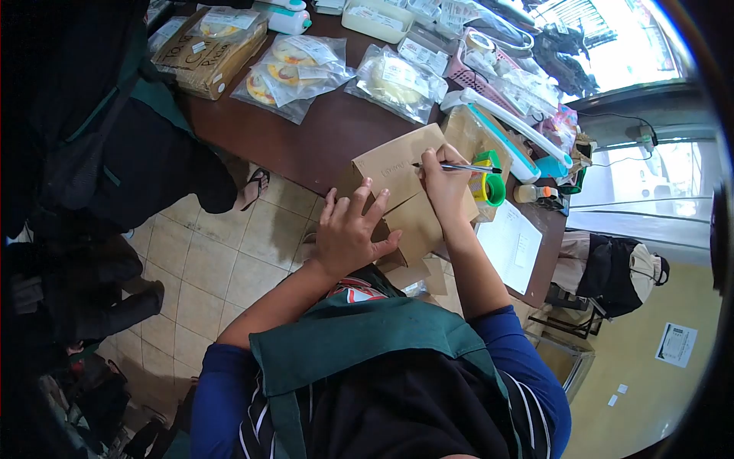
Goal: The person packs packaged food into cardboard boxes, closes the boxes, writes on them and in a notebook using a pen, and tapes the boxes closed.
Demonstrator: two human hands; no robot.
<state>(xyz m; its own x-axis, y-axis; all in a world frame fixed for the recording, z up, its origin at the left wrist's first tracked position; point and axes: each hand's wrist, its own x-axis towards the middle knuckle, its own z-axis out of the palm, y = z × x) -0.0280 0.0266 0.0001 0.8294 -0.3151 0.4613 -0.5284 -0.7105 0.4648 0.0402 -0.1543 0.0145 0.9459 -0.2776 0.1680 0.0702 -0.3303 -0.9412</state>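
Observation:
A brown cardboard box [413,222] with open lower flaps lies tilted at the table's front edge, faint handwriting on its upper panel. My right hand [445,183] is closed on a dark pen [462,167], its tip touching that panel beside the writing. Spread over the box's left side, my left hand [352,226] rests its fingertips on the cardboard, with the thumb near the flaps. Just right of my right hand are green and yellow tape rolls [490,183].
Bagged round items [287,73] and another clear bag [397,83] lie on the brown table [252,141]. A marked carton [202,57] sits at the back left. White paper [511,245] lies at right. Another person [160,145] stands at left. A bottle [527,193] stands beyond the tape.

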